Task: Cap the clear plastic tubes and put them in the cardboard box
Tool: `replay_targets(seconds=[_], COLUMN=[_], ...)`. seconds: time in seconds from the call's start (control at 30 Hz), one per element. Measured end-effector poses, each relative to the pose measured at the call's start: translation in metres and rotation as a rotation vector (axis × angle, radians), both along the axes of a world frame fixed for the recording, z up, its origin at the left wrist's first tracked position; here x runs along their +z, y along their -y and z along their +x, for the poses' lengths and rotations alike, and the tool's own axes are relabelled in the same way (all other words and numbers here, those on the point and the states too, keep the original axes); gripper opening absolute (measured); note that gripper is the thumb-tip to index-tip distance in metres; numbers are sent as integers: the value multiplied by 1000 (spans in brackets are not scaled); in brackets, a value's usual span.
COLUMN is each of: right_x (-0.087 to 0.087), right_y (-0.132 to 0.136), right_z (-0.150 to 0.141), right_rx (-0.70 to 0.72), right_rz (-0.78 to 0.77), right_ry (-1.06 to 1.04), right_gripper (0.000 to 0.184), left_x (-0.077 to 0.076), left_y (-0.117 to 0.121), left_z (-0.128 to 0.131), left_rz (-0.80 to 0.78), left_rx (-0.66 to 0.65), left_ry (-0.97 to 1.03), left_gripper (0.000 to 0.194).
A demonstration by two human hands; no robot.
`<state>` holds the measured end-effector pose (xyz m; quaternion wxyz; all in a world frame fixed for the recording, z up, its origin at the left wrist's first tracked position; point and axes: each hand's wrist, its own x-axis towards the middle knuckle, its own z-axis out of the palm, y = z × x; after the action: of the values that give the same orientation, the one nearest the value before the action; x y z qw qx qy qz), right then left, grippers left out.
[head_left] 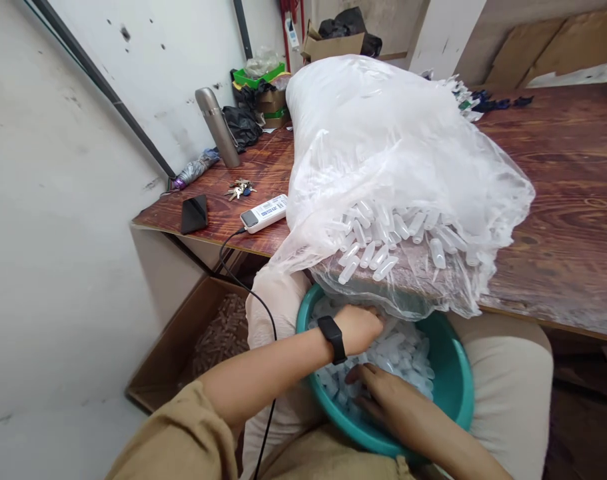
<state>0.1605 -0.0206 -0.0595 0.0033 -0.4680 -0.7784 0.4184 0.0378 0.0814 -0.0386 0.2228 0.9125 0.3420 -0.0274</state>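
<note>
Head view: translucent elongated plastic pieces (403,350), too many to count, lie under the fingers inside one teal basin (453,367), long axes mixed; left hand (360,330) nearer the basin's far rim, right hand (386,397) its near rim; left fingers hidden, right bent, cannot tell either's grasp; one plastic bag (383,127) beyond the basin.

The fingertips of the person's left hand (362,329) are out of sight, and those of the right hand (387,395) are partly hidden among translucent white plastic pieces (402,353); neither grip can be told. The white rectangular device (264,215) is printed too finely to read. The bottom edge cuts off the thin black cable (274,403), the right edge the red-brown wooden table (573,200).
</note>
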Motion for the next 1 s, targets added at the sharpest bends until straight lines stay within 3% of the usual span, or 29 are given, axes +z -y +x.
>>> replay_targets(seconds=[0.13,0.27,0.37,0.43,0.53,0.6,0.73,1.0], right_x=[5,5,2,2,9,18,34,42], right_y=[0,-2,-1,1,6,9,13,14], right_z=[6,13,24,30,33,30,20,17], right_rx=[-42,-99,-248,-404,-621,-713,-781,-709], right_rz=[1,40,111,151,159,144,195,377], right_ry=[-38,-115,-282,-425,-565,-621,-690,-627], right_gripper=[18,26,24,20,21,25,29,23], left_x=[-10,1,12,18,25,28,32,29], left_y=[-1,8,18,27,44,56,76,90], left_z=[0,-22,-40,-47,-48,-45,-38,-38], left_rz=[-101,-194,-265,-453,-908,-1078,-1097,-1098], left_rx=[38,158,279,422,734,890,1001,1006], left_ry=[-6,82,209,421,919,1157,1333,1365], left_gripper=[22,23,25,27,38,47,47,41])
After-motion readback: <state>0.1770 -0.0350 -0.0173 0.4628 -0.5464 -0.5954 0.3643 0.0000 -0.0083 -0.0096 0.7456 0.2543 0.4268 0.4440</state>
